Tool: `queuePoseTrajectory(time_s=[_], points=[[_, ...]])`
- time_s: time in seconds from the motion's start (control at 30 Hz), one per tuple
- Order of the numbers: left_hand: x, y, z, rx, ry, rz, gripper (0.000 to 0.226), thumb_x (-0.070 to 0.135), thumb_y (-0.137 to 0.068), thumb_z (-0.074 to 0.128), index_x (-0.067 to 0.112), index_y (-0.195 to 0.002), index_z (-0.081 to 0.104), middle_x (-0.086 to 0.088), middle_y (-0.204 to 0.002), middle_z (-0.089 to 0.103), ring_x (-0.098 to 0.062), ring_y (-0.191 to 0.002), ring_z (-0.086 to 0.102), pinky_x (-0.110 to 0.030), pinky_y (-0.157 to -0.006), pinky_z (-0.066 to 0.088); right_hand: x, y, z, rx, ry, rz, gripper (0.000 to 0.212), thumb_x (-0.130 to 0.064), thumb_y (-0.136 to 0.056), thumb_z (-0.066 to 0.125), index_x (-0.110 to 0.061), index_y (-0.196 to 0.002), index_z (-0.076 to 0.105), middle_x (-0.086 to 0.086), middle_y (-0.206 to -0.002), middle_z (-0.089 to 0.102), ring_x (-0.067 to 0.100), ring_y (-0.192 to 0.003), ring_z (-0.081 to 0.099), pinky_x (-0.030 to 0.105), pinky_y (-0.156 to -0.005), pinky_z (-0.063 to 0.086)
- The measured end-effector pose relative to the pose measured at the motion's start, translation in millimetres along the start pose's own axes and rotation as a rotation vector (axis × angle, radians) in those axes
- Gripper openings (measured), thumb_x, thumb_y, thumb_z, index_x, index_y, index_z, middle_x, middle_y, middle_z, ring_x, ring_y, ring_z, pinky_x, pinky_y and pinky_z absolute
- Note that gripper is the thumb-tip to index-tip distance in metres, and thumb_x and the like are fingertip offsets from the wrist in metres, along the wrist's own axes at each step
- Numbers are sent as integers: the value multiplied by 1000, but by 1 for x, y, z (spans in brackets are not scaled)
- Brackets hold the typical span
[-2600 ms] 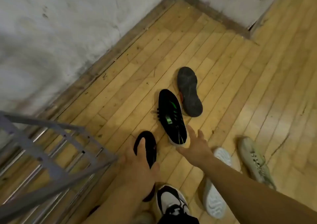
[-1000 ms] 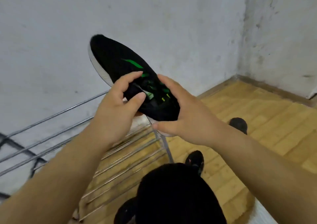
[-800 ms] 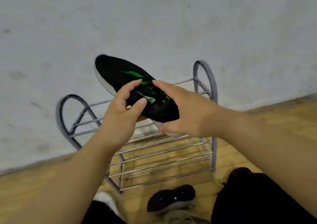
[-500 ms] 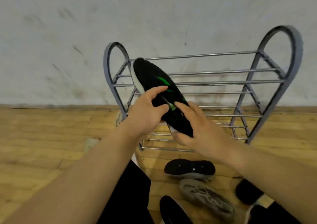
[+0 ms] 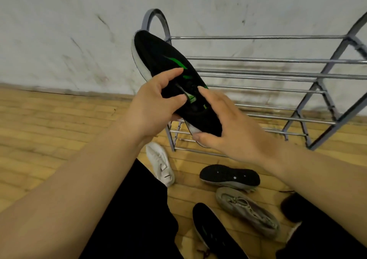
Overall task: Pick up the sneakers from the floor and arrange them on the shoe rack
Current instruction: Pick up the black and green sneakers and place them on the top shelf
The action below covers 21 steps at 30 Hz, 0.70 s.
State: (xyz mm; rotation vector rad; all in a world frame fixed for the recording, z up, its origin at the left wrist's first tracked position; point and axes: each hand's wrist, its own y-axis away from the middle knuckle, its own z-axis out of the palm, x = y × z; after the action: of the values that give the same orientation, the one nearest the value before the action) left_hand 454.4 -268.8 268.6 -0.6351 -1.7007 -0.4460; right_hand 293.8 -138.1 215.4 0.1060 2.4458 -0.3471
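Observation:
I hold a black sneaker with green marks point(image 5: 158, 60) in the air, toe pointing up and left, in front of the left end of the grey metal shoe rack point(image 5: 278, 60). My left hand point(image 5: 153, 108) grips its middle from the left, thumb on the tongue. My right hand point(image 5: 228, 127) grips the heel end from the right. The rack's bars carry no shoes. On the floor below lie a white sneaker point(image 5: 160, 164), an overturned black sneaker point(image 5: 230, 176), a grey-beige sneaker point(image 5: 248, 211) and another black sneaker point(image 5: 214, 233).
The rack stands against a scuffed white wall point(image 5: 59, 30) on a wooden plank floor point(image 5: 49, 129). My dark-trousered legs point(image 5: 139, 209) fill the lower middle, among the loose shoes. A further dark shoe point(image 5: 292, 207) shows at the lower right.
Since picking the black sneaker off the floor I have turned to the rack. Over the last half second the rack has shifted right and nearer in view; both hands keep their hold.

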Motion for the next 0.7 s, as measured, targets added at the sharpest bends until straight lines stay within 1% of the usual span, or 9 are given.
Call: queuePoseTrajectory(time_s=[0.1,0.2,0.3,0.4,0.47,0.5,0.6,0.63,0.7], points=[[-5,7,-15,31,-14,-48,56,2,-97,65,36,-140,58,6,-126,69,-14,-107,72,-33,-79,63,-8,-5,10,-85,10,0,99,-63,-86,66,-52,-157,-2,-18,-162,15,13,-140,39,37,-105,48],[-7,14,-31,71,14,-78,53,1,-96,65,40,-132,61,7,-123,72,-14,-107,73,-41,-84,63,-18,-13,21,-125,2,-36,102,-66,-84,66,-53,-156,-5,-20,-161,12,17,-140,40,40,-105,48],[-3,21,-45,134,9,-77,54,1,-96,64,37,-137,59,7,-123,70,-14,-106,73,-42,-85,63,-30,-23,30,-115,-24,-80,108,-64,-82,69,-50,-156,-8,-21,-161,12,11,-139,38,35,-103,47],[0,29,-57,202,-15,-68,55,2,-97,64,34,-142,57,8,-123,69,-13,-104,72,-40,-84,64,-38,-30,37,-94,-116,-40,118,-64,-78,75,-53,-154,-15,-19,-166,13,-2,-138,30,26,-106,37],[0,33,-65,208,-119,-35,56,5,-97,65,35,-143,56,13,-122,67,-9,-105,71,-34,-85,63,-39,-31,44,-115,-155,29,123,-66,-75,77,-56,-151,-19,-18,-167,17,3,-141,36,27,-108,38],[-1,35,-69,202,-177,-16,56,5,-97,65,35,-143,56,16,-121,66,-6,-106,69,-30,-86,62,-37,-31,48,-150,-152,51,123,-66,-75,78,-57,-150,-20,-17,-166,21,6,-139,44,30,-107,42],[-7,34,-83,176,-327,-21,57,5,-96,66,35,-144,56,21,-119,62,-3,-108,65,-28,-91,60,-22,-30,73,-351,-75,75,121,-63,-79,76,-56,-151,-21,-12,-158,37,8,-107,66,36,-91,55],[-10,30,-86,158,-384,-36,58,6,-95,67,36,-143,56,20,-119,62,-7,-107,66,-33,-92,60,-12,-30,87,-433,-20,80,118,-62,-80,75,-54,-152,-18,-7,-155,42,10,-106,67,37,-90,55],[-16,22,-92,113,-462,-92,58,7,-95,67,39,-142,57,17,-120,62,-25,-99,72,-46,-83,63,13,-31,119,-633,104,123,110,-58,-82,74,-41,-159,-4,-1,-148,50,16,-114,63,35,-93,53]])
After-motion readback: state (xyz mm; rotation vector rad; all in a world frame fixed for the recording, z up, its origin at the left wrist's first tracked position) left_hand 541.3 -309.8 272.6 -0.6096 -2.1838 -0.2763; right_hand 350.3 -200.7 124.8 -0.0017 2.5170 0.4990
